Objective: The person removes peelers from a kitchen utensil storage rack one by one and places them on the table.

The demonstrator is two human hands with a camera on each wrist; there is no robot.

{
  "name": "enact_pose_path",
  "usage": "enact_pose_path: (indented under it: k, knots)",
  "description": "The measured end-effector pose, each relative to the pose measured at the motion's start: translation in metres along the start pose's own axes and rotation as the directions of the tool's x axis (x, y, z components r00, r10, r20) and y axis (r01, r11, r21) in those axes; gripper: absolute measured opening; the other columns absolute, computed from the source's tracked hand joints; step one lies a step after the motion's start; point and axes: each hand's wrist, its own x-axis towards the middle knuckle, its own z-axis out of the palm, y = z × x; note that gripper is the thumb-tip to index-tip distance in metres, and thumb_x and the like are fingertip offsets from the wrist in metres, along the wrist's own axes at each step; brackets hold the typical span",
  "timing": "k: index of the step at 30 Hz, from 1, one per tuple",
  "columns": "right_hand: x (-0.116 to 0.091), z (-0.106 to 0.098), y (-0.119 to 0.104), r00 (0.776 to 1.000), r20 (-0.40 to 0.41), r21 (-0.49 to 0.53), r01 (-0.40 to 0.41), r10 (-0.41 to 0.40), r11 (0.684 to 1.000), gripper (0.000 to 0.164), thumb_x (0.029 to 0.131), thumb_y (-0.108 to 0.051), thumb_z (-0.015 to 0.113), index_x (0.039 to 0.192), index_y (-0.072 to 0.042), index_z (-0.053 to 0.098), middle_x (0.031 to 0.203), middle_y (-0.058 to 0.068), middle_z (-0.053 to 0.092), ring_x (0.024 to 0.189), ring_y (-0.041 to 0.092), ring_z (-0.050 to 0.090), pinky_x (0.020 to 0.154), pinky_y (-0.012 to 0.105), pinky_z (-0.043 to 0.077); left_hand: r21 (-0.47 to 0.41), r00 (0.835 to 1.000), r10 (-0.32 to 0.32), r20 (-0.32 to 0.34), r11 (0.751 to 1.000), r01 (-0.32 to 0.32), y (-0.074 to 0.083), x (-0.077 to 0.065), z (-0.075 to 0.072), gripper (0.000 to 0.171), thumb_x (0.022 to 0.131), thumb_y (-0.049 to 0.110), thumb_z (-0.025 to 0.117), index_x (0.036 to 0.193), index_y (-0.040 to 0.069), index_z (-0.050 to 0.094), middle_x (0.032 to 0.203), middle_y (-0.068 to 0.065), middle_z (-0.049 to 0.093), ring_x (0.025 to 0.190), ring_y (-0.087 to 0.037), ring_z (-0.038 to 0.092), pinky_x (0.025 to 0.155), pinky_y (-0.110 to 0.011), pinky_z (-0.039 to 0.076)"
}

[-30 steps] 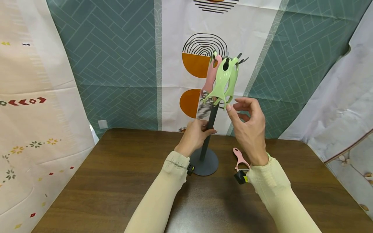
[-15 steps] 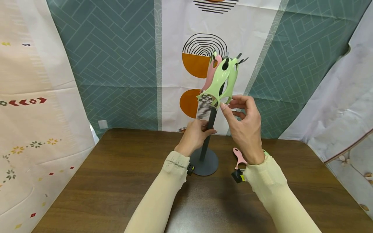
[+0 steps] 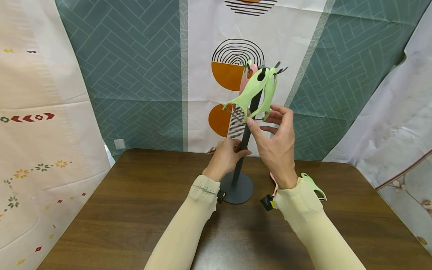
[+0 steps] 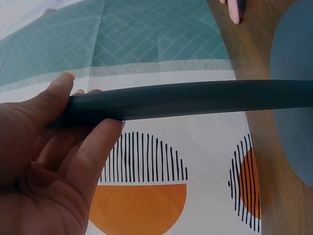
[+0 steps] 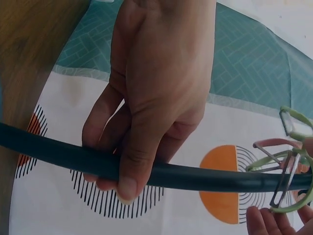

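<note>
My left hand (image 3: 223,157) grips the dark upright pole (image 3: 246,137) of a stand, thumb and fingers curled round it in the left wrist view. From the hooks at its top hang a front green peeler (image 3: 251,90), a second green peeler (image 3: 269,93) and a pink peeler (image 3: 245,82). Part of another green piece shows behind. The thumb of my right hand (image 3: 279,150) presses the lower end of the front green peeler, which is tilted left on its hook. Its other fingers are spread near the second green peeler's lower end.
The round stand base (image 3: 243,191) sits on the brown wooden table (image 3: 152,198). Beyond my right wrist lies a loose green peeler (image 3: 312,184). A pink peeler (image 3: 273,183) on the table is partly hidden by the wrist. Patterned cloth (image 3: 135,75) hangs behind.
My right hand has moved left, and the front green peeler's lower end has swung left with it. The table's green peeler has come into sight. My left hand has stayed on the pole.
</note>
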Motion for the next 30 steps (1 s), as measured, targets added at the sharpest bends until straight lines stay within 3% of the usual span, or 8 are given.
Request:
enact_pose_path:
  k: [5, 21, 30]
  knots:
    - [-0.0008, 0.0028, 0.0014, 1.0, -0.015, -0.01, 0.003, -0.003, 1.0, 0.063, 0.09, -0.032, 0.078, 0.138, -0.008, 0.046, 0.118, 0.009, 0.055, 0.11, 0.021, 0.059, 0.095, 0.037, 0.054, 0.012, 1.0, -0.01, 0.004, 1.0, 0.01, -0.0003, 0.0001, 0.0004, 0.024, 0.097, 0.029, 0.071, 0.108, 0.008, 0.075, 0.09, -0.01, 0.078, 0.072, -0.015, 0.063, 0.064, -0.025, 0.049]
    - [-0.0038, 0.0034, 0.0033, 0.995, -0.082, -0.039, 0.057, -0.06, 0.998, 0.06, 0.088, -0.023, 0.079, 0.136, -0.003, 0.05, 0.119, 0.013, 0.055, 0.114, 0.017, 0.056, 0.101, 0.034, 0.051, 0.02, 1.0, -0.015, 0.011, 1.0, 0.015, 0.0004, -0.0002, 0.0002, 0.024, 0.098, 0.03, 0.07, 0.109, 0.009, 0.075, 0.092, -0.011, 0.078, 0.072, -0.016, 0.064, 0.063, -0.026, 0.049]
    - [-0.0057, -0.0005, 0.0029, 0.991, -0.112, -0.035, 0.067, -0.07, 0.997, 0.058, 0.086, -0.02, 0.082, 0.136, -0.005, 0.056, 0.128, 0.01, 0.056, 0.119, 0.016, 0.056, 0.107, 0.032, 0.048, 0.048, 1.0, 0.005, -0.004, 0.999, -0.005, -0.0001, -0.0008, -0.0001, 0.025, 0.097, 0.031, 0.07, 0.106, 0.009, 0.075, 0.089, -0.009, 0.077, 0.07, -0.015, 0.065, 0.062, -0.025, 0.05]
